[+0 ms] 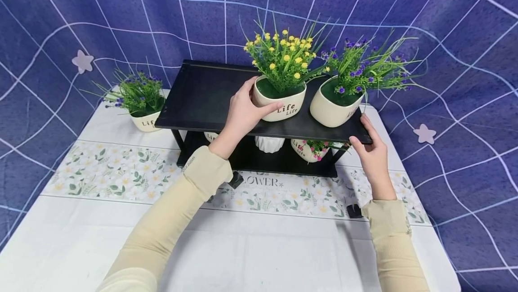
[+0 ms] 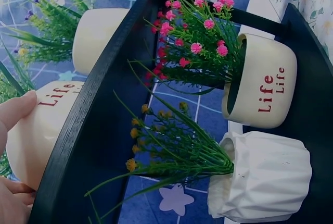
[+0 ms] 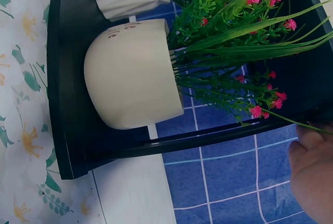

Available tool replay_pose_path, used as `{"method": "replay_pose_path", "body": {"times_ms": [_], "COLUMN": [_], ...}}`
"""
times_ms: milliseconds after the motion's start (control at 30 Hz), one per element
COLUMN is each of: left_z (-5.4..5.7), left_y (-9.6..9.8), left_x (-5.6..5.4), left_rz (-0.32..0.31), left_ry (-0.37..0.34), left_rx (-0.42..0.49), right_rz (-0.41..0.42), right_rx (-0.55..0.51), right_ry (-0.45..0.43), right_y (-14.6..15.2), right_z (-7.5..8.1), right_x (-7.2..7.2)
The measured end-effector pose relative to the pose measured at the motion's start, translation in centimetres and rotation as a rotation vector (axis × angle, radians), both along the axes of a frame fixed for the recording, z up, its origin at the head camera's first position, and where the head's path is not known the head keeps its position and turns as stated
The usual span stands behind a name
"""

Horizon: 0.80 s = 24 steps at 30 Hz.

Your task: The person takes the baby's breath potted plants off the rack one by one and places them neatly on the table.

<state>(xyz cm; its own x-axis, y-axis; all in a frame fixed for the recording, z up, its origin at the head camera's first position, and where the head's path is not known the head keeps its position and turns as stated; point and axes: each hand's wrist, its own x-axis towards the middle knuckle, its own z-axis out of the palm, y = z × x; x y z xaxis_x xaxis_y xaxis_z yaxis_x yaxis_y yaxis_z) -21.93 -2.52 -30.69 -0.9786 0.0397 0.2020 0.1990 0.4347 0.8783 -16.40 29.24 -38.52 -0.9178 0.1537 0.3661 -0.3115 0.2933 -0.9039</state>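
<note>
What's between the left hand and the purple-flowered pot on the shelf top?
Head view: the yellow-flowered pot, gripped by the left hand, then a narrow gap, leaves overhanging, before the purple-flowered pot.

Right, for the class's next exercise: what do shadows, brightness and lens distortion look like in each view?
Head view: bright, soft shadow on the white table beside the right sleeve; left wrist view: dimmer, sideways, black shelf board bowed, probably by the lens; right wrist view: also sideways, shelf post slightly curved.
</note>
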Motion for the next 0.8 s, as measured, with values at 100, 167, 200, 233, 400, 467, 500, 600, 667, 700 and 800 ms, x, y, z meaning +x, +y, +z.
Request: {"method": "replay_pose_path", "body": {"times_ms": [100,167,200,233,400,467,500,600,667,700,800], "left_z": [-0.1,-0.1,-0.2,-0.2,-0.1,-0.1,0.0,0.2,0.3,0.4,0.6], "left_y": [-0.3,-0.5,-0.7,-0.8,-1.7,-2.0,-2.2,-2.6,-2.9,-3.0,-3.6], "left_x": [0.0,0.1,0.1,0.2,0.4,0.5,0.6,0.8,0.9,0.9,1.0], "left_rz": [0.0,-0.006,-0.01,-0.013,-0.021,-0.023,-0.025,-0.03,-0.032,-0.032,-0.03], "left_ry": [0.005,0.016,0.022,0.028,0.053,0.059,0.06,0.064,0.071,0.075,0.094], "left_rx": [0.034,0.072,0.092,0.109,0.189,0.216,0.228,0.257,0.274,0.279,0.299], "right_rz": [-0.001,0.001,0.002,0.003,0.009,0.009,0.009,0.006,0.001,0.0,0.002], "right_rx": [0.004,-0.002,-0.004,-0.007,-0.01,-0.003,-0.001,-0.002,-0.002,-0.003,-0.003], "right_ry": [0.001,0.003,0.005,0.006,0.01,0.008,0.007,0.007,0.008,0.008,0.01], "right_y": [0.0,0.0,0.0,0.0,-0.1,-0.1,-0.1,-0.1,0.0,0.0,0.0], "right_z": [0.0,0.0,0.0,0.0,0.1,0.1,0.1,0.0,0.0,0.0,-0.1], "right_x": [0.0,0.0,0.0,0.0,-0.1,-0.1,-0.1,0.0,0.0,0.0,0.0]}}
